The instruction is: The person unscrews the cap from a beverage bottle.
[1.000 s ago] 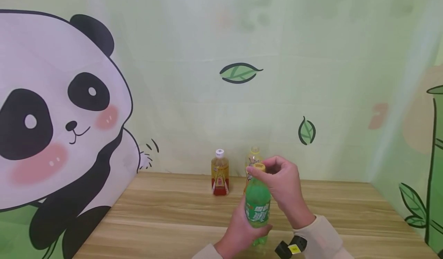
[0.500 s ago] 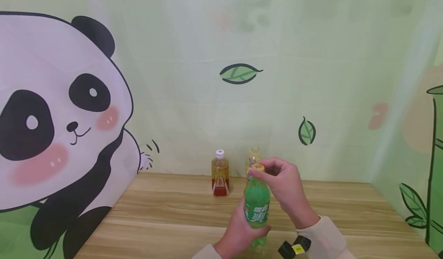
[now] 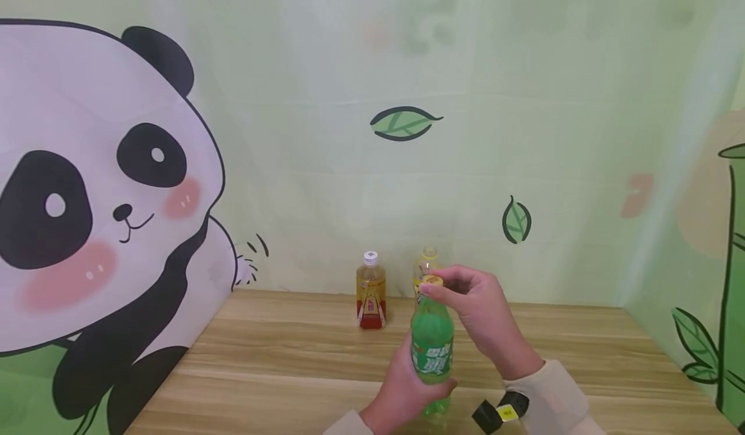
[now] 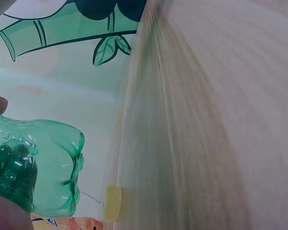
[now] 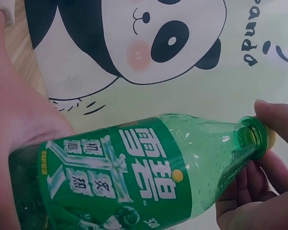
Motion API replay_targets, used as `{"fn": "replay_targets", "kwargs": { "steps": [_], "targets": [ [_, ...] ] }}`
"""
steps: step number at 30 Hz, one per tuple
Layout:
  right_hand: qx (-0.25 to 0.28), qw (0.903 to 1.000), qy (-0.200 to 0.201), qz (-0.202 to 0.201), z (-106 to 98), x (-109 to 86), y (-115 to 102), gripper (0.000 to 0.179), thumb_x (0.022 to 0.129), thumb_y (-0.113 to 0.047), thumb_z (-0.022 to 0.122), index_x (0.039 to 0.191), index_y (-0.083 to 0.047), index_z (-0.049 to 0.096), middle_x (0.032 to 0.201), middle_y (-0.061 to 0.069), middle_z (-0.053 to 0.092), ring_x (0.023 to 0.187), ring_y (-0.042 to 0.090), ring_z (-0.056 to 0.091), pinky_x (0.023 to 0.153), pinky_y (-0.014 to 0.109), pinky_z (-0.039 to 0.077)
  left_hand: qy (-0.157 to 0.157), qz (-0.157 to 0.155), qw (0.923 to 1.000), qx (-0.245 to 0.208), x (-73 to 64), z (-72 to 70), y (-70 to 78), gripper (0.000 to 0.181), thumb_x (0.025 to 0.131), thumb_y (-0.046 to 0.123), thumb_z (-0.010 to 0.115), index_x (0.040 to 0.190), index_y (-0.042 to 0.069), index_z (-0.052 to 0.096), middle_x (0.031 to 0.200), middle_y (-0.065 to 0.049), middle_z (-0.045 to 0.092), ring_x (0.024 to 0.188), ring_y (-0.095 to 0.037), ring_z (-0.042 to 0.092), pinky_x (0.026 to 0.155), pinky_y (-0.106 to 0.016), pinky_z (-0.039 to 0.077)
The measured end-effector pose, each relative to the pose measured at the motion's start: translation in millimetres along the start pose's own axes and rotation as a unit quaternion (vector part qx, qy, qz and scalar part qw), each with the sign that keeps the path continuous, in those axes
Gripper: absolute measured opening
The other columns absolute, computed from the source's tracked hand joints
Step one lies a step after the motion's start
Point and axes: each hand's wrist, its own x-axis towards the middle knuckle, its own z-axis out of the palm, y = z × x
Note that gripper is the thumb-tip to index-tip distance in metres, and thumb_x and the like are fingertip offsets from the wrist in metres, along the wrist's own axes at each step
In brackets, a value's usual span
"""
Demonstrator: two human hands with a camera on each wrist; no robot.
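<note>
A green plastic soda bottle (image 3: 432, 331) stands upright above the table, held by its lower part in my left hand (image 3: 401, 383). At its top, my right hand (image 3: 480, 302) pinches the yellow cap (image 3: 431, 281) between thumb and fingers. The right wrist view shows the cap (image 5: 272, 139) at the neck, with the thumb on one side and curled fingers on the other. Whether the cap is loose cannot be told. Through the clear green base in the left wrist view, fingers (image 4: 9, 167) show behind the bottle.
Farther back stands a bottle (image 3: 371, 293) with a white cap and red-and-yellow label. Another bottle (image 3: 429, 257), with a pale yellow top, is partly hidden behind the green one. A small yellow piece (image 4: 113, 203) shows in the left wrist view. The wooden table (image 3: 279, 357) meets a panda-printed backdrop.
My right wrist has swung slightly to the right and the fingers have shifted a little on the cap. The green bottle has edged slightly left. My left hand keeps its grip.
</note>
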Motion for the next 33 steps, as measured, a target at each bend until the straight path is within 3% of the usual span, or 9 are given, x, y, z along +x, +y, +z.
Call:
{"fn": "replay_targets", "kwargs": {
  "steps": [8, 17, 33],
  "targets": [
    [0.008, 0.9996, 0.025, 0.005, 1, -1.7, 1, 0.045, 0.083, -0.027, 0.086, 0.116, -0.003, 0.069, 0.102, 0.003, 0.07, 0.096, 0.02, 0.065, 0.082, 0.026, 0.059, -0.009, -0.012, 0.9998, -0.013, 0.1, 0.1, -0.2, 0.082, 0.077, 0.015, 0.087, 0.14, 0.038, 0.041, 0.122, 0.008, 0.065, 0.107, -0.012, 0.065, 0.094, -0.026, 0.055],
    [-0.04, 0.9949, 0.092, -0.004, 14, -7.6, -5, 0.052, 0.073, -0.033, 0.094, 0.1, -0.004, 0.06, 0.093, 0.005, 0.066, 0.085, 0.018, 0.06, 0.071, 0.024, 0.056, -0.018, -0.011, 0.9998, -0.007, -2.0, 1.3, 0.1, 0.077, 0.078, 0.016, 0.086, 0.138, 0.037, 0.043, 0.124, 0.01, 0.065, 0.109, -0.01, 0.065, 0.096, -0.025, 0.054],
    [-0.038, 0.993, 0.112, -0.006, 16, -8.2, -4, 0.044, 0.075, -0.029, 0.093, 0.093, -0.002, 0.063, 0.085, 0.004, 0.064, 0.08, 0.019, 0.059, 0.065, 0.024, 0.054, -0.016, -0.011, 0.9997, -0.018, -3.8, 1.0, 1.6, 0.079, 0.078, 0.014, 0.085, 0.14, 0.038, 0.042, 0.126, 0.009, 0.065, 0.111, -0.011, 0.065, 0.097, -0.026, 0.054]
  ]
}}
